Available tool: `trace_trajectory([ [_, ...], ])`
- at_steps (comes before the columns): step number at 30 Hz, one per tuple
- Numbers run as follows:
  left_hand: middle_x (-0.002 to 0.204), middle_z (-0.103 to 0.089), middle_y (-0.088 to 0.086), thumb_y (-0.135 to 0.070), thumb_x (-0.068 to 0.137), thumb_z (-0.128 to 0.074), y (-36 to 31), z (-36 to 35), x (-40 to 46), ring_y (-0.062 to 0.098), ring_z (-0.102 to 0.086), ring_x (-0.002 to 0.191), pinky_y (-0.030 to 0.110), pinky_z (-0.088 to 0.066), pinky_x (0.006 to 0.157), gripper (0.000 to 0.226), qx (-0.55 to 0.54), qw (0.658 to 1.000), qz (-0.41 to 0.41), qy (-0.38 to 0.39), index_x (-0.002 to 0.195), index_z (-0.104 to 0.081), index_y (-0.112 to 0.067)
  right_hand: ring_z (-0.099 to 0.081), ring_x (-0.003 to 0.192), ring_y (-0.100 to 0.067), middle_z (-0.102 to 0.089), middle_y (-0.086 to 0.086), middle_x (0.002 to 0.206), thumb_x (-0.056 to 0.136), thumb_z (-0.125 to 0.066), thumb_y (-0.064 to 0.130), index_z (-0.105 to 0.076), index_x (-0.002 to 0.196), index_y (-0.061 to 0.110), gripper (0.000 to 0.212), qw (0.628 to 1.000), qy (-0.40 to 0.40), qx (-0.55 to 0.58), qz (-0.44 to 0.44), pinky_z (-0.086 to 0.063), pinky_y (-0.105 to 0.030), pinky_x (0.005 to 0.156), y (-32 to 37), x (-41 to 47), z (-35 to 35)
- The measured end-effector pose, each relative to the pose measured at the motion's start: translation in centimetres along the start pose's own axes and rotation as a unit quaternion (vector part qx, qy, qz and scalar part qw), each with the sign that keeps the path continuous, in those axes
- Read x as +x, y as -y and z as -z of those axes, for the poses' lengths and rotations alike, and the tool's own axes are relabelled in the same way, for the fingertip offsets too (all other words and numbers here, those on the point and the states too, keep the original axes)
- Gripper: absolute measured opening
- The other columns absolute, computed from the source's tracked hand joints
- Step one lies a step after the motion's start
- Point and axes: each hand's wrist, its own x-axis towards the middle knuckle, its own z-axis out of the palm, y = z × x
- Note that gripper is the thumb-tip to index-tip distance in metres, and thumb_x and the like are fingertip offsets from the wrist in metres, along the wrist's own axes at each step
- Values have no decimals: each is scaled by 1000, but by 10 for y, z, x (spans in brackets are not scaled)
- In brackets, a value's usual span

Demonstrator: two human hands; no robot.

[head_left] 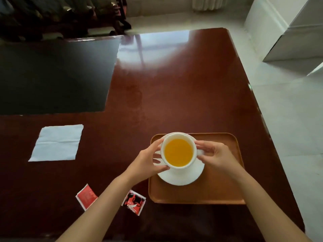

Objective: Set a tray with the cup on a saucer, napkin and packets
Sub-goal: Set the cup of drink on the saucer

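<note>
A white cup [178, 151] full of orange liquid is over a white saucer [181, 177] on the brown tray [218, 186]. I cannot tell whether the cup touches the saucer. My left hand [148, 158] grips the cup's left side and my right hand [214, 157] pinches its right handle. A white napkin [56, 142] lies flat on the table to the left. Two red packets lie near the front edge, one [86, 197] left of my left forearm and one [134, 202] just right of it, beside the tray.
The glossy dark red table [174, 95] has a black inset panel [52, 74] at the back left. Its right edge drops to a pale tiled floor [288, 110]. Dark furniture stands beyond the far edge.
</note>
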Motion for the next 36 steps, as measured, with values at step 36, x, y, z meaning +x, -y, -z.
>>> trace_trajectory([
  [36,127,-41,-24,-30,66,-83,15,-29,-13,-10,-45,117,11,-46,85,102,32,996,34,-74,143,-17,-41,-65,85,-10,-68,11,100,75,-74,14,-66,102,27,31,997,-26,-49,58,-57,-20,70,-39,1,-2],
])
